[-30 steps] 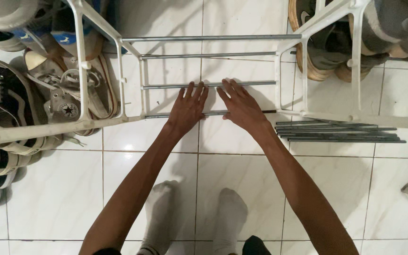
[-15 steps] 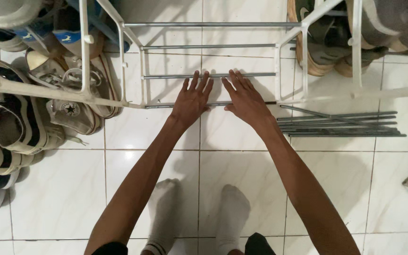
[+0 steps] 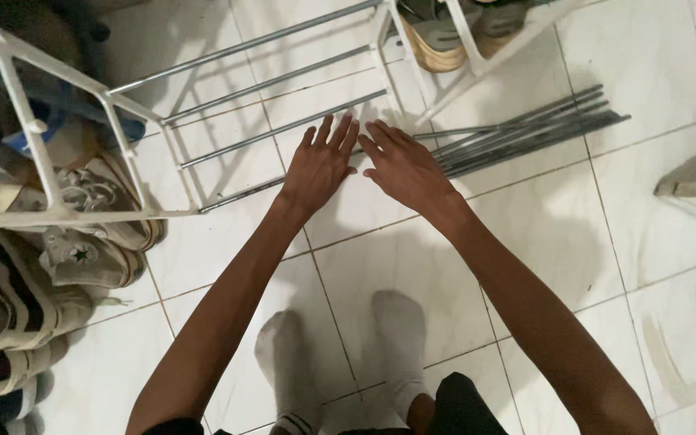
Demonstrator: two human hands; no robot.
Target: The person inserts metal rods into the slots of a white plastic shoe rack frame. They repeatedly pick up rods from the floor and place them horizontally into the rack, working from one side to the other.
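Here, both flat, spread hands (image 3: pixel 364 165) press a rod (image 3: pixel 243 193) slanting up rightward.

A home, on the floor by the shoe storage.

White glazed floor tiles (image 3: pixel 525 242) with thin grout lines cover the ground, and the person stands on them in white socks (image 3: pixel 400 338), with no shoes on. A white-framed shoe rack (image 3: pixel 122 129) with metal rails lies tipped across the floor. Worn sneakers (image 3: pixel 90 258) and other shoes pile up on the left; sandals (image 3: pixel 437 36) sit at the top. Loose metal rods (image 3: pixel 525 133) lie bundled on the tiles.
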